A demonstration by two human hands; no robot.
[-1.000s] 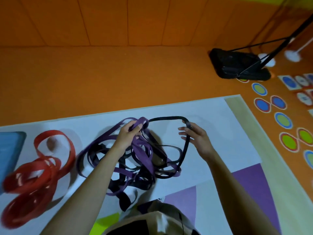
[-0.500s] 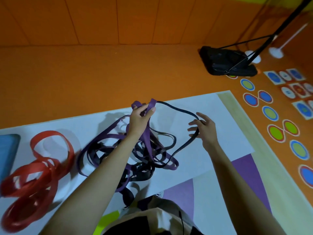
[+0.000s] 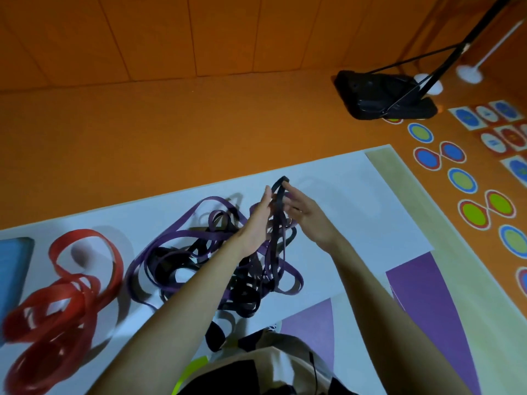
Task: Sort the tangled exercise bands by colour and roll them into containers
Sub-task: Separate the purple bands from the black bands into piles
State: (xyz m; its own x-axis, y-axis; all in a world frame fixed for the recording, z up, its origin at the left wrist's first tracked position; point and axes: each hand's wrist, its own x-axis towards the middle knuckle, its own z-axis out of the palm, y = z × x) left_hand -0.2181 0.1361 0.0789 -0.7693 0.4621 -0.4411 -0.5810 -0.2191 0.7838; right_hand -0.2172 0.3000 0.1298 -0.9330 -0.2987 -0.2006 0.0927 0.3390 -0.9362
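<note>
A tangle of purple bands (image 3: 182, 226) and black bands (image 3: 245, 289) lies on the white mat (image 3: 356, 201) in front of me. One black band (image 3: 281, 185) rises out of it as a narrow, squeezed loop. My left hand (image 3: 256, 223) and my right hand (image 3: 309, 216) stand on either side of that loop, fingers mostly straight, pressing it flat between them. A separate heap of red bands (image 3: 62, 295) lies on the mat to the left. The edge of a blue container (image 3: 11, 269) shows at the far left.
Orange floor and an orange wall lie beyond the mat. The black base of a stand (image 3: 379, 95) with slanted poles sits at the back right. Coloured floor circles (image 3: 462, 181) run along the right. My knee (image 3: 271, 366) is at the bottom.
My hands have come together: the wide black loop that stretched between them is now squeezed narrow. My left hand no longer pinches the purple band up high.
</note>
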